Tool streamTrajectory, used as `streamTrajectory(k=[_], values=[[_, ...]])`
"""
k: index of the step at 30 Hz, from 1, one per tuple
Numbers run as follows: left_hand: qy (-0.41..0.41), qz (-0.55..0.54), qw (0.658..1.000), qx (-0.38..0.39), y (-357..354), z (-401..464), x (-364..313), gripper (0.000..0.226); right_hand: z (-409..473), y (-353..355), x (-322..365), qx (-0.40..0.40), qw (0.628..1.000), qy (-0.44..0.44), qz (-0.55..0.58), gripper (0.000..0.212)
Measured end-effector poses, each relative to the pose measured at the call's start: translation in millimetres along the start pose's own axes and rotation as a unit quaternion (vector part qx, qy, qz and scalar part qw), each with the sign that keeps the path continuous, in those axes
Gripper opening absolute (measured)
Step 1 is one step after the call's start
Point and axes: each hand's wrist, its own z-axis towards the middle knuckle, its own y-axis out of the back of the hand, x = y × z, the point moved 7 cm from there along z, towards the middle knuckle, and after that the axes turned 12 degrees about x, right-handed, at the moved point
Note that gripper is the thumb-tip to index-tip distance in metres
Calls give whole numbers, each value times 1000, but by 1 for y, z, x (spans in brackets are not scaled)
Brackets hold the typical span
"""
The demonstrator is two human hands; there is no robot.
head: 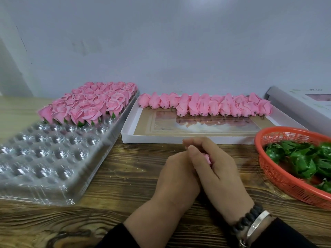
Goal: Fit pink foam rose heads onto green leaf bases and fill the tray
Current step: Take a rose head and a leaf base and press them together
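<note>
Head view: both my hands' fingers (pixel 194 154) close around one pink rose head (pixel 206 157) mid-worktop; the tray (pixel 53 176), its empty near pockets, lies left, nearer my left hand (pixel 177 173).

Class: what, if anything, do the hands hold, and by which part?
Both hands, left and right, close around a pink rose head; the exact part gripped is hidden.
</note>
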Motion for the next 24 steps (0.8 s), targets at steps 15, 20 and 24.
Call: streamTrajectory(k=[15,20,24], values=[[38,-189,968,161,-7,-3,-7,20,3,-7,-6,104,994,-20,19,28],[35,-145,978,143,-5,-4,-7,24,3,-8,-4,114,993,-7,25,26],[42,-134,982,128,-1,-1,-1,14,2,-6,1,97,995,19,29,38]])
